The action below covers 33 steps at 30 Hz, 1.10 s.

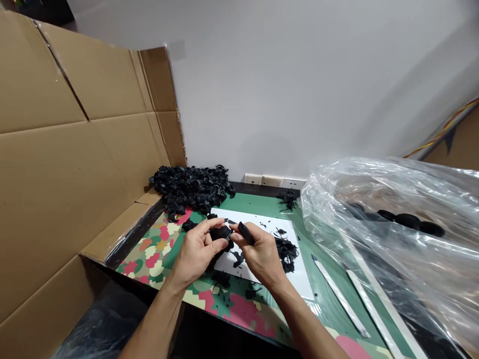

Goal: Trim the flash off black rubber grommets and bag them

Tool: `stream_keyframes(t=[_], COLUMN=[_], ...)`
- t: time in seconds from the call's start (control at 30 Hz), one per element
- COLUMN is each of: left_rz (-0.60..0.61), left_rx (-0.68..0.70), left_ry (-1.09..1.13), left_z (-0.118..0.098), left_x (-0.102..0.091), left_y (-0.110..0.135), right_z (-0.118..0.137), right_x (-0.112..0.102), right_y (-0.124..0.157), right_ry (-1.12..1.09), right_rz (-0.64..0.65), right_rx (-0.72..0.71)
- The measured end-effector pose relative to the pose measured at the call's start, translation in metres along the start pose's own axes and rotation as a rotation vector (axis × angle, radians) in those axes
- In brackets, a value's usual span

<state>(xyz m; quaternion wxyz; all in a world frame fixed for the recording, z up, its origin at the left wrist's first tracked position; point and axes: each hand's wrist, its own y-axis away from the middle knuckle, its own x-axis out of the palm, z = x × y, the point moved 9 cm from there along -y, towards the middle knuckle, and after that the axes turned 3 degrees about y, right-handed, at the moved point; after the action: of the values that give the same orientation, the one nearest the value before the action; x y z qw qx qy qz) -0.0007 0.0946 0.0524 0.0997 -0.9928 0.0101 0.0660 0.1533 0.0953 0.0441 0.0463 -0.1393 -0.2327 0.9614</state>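
My left hand (196,249) pinches a small round black rubber part (220,233) between thumb and fingers, held just above a white sheet (262,249). My right hand (262,254) is closed around a short black tool handle (246,232), with its fingertips touching the same rubber part. Black trimmings (286,249) lie on the sheet right of my right hand. A heap of similar black rubber parts (192,188) sits at the back of the table.
The table has a green and camouflage-patterned cover (157,252). Cardboard walls (75,149) stand to the left. A big clear plastic bag (392,224) holding black round parts fills the right. Two white strips (339,294) lie beside the sheet. Wall sockets (271,180) are at the back.
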Motion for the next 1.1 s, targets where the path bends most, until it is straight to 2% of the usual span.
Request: stream_keyframes(t=[0.1, 0.27, 0.37, 0.5, 0.6, 0.93, 1.1], left_rz=[0.013, 0.046, -0.015, -0.151, -0.144, -0.058, -0.085], left_rx=[0.071, 0.028, 0.150, 0.388, 0.460, 0.450, 0.306], left_ry=[-0.018, 0.028, -0.121, -0.425, -0.445, -0.222, -0.128], left_z=[-0.007, 0.006, -0.006, -0.031, -0.034, -0.019, -0.005], left_x=[0.002, 0.011, 0.012, 0.015, 0.016, -0.002, -0.012], left_y=[-0.002, -0.003, 0.003, 0.015, 0.016, 0.013, 0.011], right_z=[0.008, 0.029, 0.034, 0.029, 0.022, 0.014, 0.012], right_x=[-0.003, 0.001, 0.006, 0.007, 0.005, 0.012, 0.019], right_y=[-0.002, 0.004, 0.008, 0.002, -0.004, -0.013, -0.010], right_ry=[0.072, 0.306, 0.492, 0.536, 0.434, 0.204, 0.129], right_rz=[-0.003, 0.054, 0.035, -0.049, -0.066, 0.041, 0.105], right_rx=[-0.071, -0.325, -0.403, -0.317, -0.197, 0.031, 0.094])
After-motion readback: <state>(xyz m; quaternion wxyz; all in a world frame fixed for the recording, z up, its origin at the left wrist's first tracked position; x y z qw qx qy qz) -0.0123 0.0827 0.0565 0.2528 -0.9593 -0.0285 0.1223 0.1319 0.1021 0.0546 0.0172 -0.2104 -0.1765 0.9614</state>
